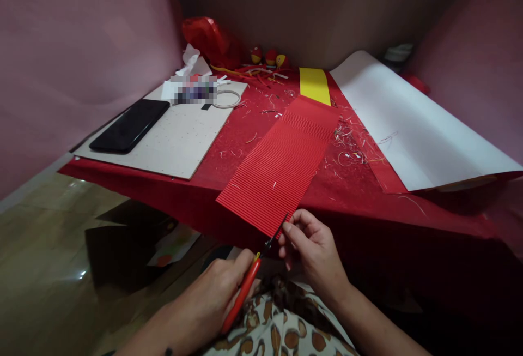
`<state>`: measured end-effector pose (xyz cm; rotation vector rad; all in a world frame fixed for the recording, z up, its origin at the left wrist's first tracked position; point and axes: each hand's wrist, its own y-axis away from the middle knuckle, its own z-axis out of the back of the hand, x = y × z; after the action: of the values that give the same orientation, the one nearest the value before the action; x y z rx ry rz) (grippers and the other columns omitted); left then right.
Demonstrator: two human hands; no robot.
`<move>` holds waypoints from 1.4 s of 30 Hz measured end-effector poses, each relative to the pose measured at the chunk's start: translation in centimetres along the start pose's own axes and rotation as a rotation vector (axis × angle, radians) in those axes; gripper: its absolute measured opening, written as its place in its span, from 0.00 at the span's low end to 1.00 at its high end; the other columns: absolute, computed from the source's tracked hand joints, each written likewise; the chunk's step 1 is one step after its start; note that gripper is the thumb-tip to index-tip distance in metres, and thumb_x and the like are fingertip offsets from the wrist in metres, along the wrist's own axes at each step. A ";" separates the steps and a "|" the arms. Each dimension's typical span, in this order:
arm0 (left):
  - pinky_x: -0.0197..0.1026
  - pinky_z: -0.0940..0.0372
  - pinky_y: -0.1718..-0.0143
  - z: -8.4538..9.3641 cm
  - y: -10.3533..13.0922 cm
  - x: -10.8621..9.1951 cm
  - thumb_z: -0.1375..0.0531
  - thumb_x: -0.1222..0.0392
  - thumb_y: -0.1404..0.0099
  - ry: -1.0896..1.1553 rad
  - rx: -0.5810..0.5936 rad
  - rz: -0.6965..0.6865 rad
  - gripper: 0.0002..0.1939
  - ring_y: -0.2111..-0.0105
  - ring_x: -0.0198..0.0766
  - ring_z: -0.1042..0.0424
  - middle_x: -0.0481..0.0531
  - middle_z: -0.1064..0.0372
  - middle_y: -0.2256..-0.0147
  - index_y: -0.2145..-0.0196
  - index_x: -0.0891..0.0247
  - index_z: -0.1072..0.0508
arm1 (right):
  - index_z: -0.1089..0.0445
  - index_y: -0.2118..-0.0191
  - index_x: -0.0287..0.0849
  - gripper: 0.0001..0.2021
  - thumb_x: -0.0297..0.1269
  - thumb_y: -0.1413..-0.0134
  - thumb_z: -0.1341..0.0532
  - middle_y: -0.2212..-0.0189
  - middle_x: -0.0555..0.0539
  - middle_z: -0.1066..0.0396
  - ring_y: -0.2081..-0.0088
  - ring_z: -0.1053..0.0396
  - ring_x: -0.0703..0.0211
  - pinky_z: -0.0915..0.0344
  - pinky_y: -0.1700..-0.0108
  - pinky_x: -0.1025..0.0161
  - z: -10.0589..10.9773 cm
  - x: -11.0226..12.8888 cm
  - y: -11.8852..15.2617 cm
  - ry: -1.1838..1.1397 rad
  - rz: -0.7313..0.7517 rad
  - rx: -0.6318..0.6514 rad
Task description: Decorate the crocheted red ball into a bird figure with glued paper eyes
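Note:
A sheet of red corrugated paper (281,165) lies aslant on the red-covered table, its near end reaching past the front edge. My left hand (229,285) is closed around the orange-red handles of scissors (245,290). The dark blades point up and to the right and lie at the paper's near right corner. My right hand (306,241) pinches the edge of the paper at that corner, thumb and forefinger beside the blade tips. Its other fingers are curled below.
A pale board (188,143) at the left bears a black phone (129,126) and a ring (226,99). Yellow paper (314,84), thread scraps and small red-yellow figures (270,57) are farther back. A large white sheet (412,127) covers the right side.

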<state>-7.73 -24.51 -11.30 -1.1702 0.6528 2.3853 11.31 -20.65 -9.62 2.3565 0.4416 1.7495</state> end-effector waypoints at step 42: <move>0.33 0.44 0.77 0.1 0.0 -0.7 0.48 0.62 0.38 -0.086 0.060 0.061 0.10 0.79 0.32 0.38 0.45 0.31 0.75 0.58 0.58 0.41 | 0.39 0.69 0.43 0.13 0.47 0.46 0.39 0.81 0.56 0.35 0.85 0.41 0.70 0.46 0.86 0.75 0.2 -0.2 0.2 0.006 0.029 -0.034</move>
<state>-7.37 -24.52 -10.66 -1.0305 0.7364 2.4339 11.45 -20.87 -9.81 2.3462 0.3767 1.7633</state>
